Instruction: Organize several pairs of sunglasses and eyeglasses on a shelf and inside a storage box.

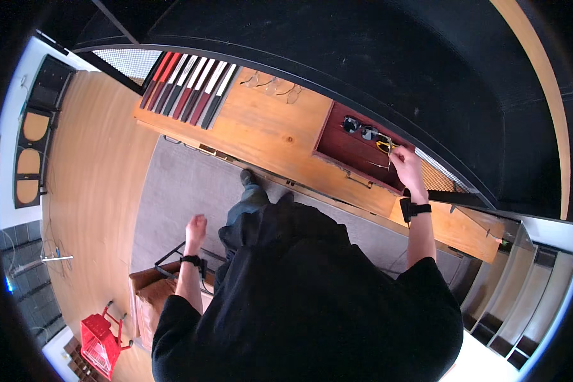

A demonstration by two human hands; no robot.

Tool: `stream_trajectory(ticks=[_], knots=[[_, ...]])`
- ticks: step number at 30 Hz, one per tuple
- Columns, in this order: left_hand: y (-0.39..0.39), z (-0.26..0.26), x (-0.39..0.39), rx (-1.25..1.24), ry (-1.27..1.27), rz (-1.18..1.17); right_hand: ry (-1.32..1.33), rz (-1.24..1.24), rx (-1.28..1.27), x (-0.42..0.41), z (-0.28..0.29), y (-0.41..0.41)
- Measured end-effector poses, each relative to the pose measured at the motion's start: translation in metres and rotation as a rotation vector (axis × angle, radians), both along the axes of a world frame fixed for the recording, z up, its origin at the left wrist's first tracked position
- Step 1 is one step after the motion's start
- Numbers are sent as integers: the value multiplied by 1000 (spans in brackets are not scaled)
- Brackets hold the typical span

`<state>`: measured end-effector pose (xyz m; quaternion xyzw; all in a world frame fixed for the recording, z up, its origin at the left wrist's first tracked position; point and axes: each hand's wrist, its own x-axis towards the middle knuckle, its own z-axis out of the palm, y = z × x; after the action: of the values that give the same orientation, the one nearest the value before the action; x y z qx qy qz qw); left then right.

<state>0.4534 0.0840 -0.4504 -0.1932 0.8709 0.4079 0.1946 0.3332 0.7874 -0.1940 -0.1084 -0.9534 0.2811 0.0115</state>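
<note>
My right hand (406,164) is over the right end of a dark red wooden tray (325,125), its fingers closed on a pair of thin-framed eyeglasses (388,153). Beside the fingers lies a yellow item (383,146), perhaps another pair of glasses, partly covered. To its left in the tray are dark sunglasses (359,128). Several thin-framed eyeglasses (271,87) stand in a row on the wooden tabletop, left of the tray. My left hand (196,232) hangs low over the grey rug with its fingers curled; nothing shows in it.
Several long red, white and black boxes (188,90) lie side by side at the wooden table's (267,129) left end. A black shelf (363,52) overhangs its far edge. Behind my left arm is a brown leather seat (155,296). A red cart (100,341) stands lower left.
</note>
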Motion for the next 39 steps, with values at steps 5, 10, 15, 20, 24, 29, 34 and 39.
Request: stream_trajectory(ticks=[5, 10, 15, 20, 24, 29, 34, 39], knots=[[116, 170, -109, 242, 264, -99, 40, 55, -378, -3, 34, -50], [212, 270, -140, 518, 185, -486, 46, 5, -740, 4, 48, -113], [258, 296, -145, 662, 201, -535, -10, 45, -877, 7, 62, -166], [274, 313, -139, 765, 309, -419, -69, 198, -940, 9, 59, -193], [279, 305, -134, 847, 257, -424, -110, 258, -946, 6, 55, -210], [281, 290, -133, 895, 122, -402, -103, 272, -937, 7, 40, -212], [282, 282, -135, 958, 24, -442, -89, 306, -690, 11, 26, -213], [274, 269, -141, 1012, -13, -325, -98, 297, -641, 8, 24, -217]])
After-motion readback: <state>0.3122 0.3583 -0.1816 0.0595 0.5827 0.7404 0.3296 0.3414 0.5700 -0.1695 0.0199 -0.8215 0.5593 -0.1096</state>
